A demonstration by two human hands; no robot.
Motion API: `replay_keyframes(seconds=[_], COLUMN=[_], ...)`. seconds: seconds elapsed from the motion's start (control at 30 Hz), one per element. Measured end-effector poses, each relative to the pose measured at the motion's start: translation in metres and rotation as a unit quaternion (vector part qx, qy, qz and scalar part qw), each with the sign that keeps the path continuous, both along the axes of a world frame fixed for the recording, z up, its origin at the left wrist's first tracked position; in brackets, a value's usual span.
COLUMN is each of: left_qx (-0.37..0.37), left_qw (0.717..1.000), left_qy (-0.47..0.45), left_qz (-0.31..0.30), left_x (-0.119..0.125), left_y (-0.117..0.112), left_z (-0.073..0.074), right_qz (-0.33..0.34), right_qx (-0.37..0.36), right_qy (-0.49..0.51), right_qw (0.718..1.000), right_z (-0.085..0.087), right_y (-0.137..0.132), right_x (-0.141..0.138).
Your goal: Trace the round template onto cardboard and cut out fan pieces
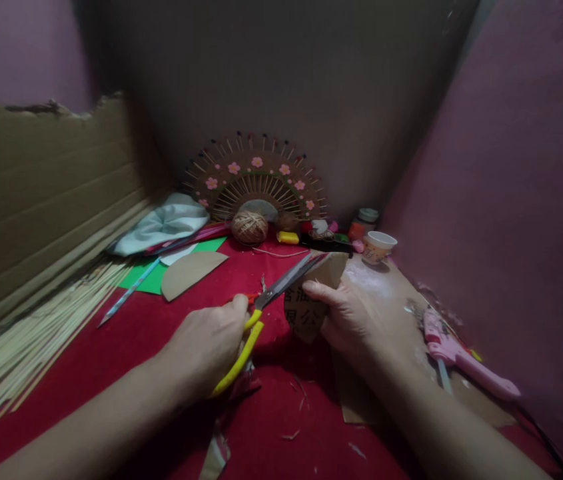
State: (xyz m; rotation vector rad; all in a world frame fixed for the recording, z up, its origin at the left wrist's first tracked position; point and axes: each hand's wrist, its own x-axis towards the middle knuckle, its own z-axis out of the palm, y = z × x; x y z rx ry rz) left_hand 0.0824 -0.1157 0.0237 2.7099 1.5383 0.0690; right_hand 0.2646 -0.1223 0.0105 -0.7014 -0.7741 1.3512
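Note:
My left hand (216, 347) is closed round the yellow handles of a pair of scissors (281, 285). Their blades reach up and right, against the edge of a piece of brown cardboard (306, 313) printed with black characters. My right hand (348, 313) grips that cardboard by its right side, thumb on top. Whether the blades are fully closed is hard to see. Left of the blades, a half-round piece of cardboard (192, 275) lies on a green sheet (148, 279). A cardboard scrap (215, 460) lies below my left hand.
Thin sticks (36, 333) and a pencil (128, 293) lie left. At the back stand a flowered fan (261, 167), a twine ball (250, 228) and a paper cup (378, 248). A pink glue gun (466, 363) rests right, on cardboard. Scraps dot the red cloth (271, 427).

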Motion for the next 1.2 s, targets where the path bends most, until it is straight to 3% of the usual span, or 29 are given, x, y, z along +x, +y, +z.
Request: replay_keyframes(seconds=[0.4, 0.67, 1.0, 1.2], left_qx=[0.028, 0.035, 0.020, 0.025], left_qw=[0.999, 0.996, 0.999, 0.999], left_qy=[0.024, -0.088, -0.033, -0.029], left_qz=[-0.019, -0.005, -0.009, 0.002], left_x=[-0.004, -0.010, -0.002, -0.003], left_y=[0.001, 0.006, 0.002, 0.002], left_z=[-0.003, -0.001, 0.000, 0.000], right_qz=[0.000, -0.002, 0.045, 0.037], right_qx=[0.003, 0.001, 0.004, -0.005], right_qy=[-0.005, -0.015, -0.056, -0.052], right_qw=[1.000, 1.000, 0.997, 0.998], right_z=[0.002, 0.009, 0.006, 0.007], right_y=[-0.001, -0.004, -0.006, -0.007], right_x=[0.001, 0.003, 0.004, 0.003])
